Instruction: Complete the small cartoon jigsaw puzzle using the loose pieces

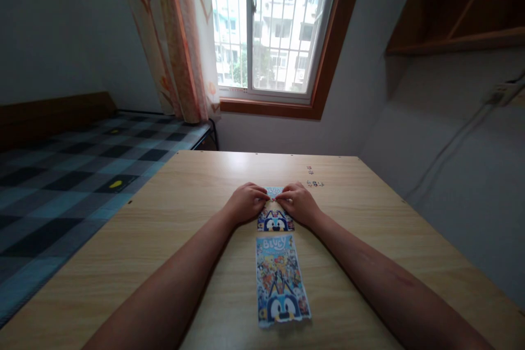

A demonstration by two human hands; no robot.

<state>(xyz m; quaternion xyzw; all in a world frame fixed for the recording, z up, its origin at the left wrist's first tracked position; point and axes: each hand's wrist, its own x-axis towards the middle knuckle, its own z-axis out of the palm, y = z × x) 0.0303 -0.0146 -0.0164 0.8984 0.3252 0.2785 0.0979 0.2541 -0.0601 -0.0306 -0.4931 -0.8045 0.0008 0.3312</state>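
Note:
Part-built jigsaw puzzle sections lie on the table: a lower one point(276, 222) with a blue cartoon dog's face, and a light-blue upper one point(274, 191) with lettering, partly hidden by my fingers. My left hand point(248, 202) and my right hand point(298, 203) come in from either side, fingers pinched, fingertips almost meeting between the sections. A small reddish puzzle piece point(273, 200) shows at their fingertips; its outline is mostly covered. Closer to me lies a paper picture point(281, 281) of the same design, its bottom edge torn and slightly lifted.
Loose puzzle pieces point(315, 184) lie beyond my right hand, with a few more pieces point(310, 170) farther back. The wooden table point(205, 175) ends before the window wall. A bed point(94, 164) with a checked cover stands left; a wall shelf point(455, 41) hangs at upper right.

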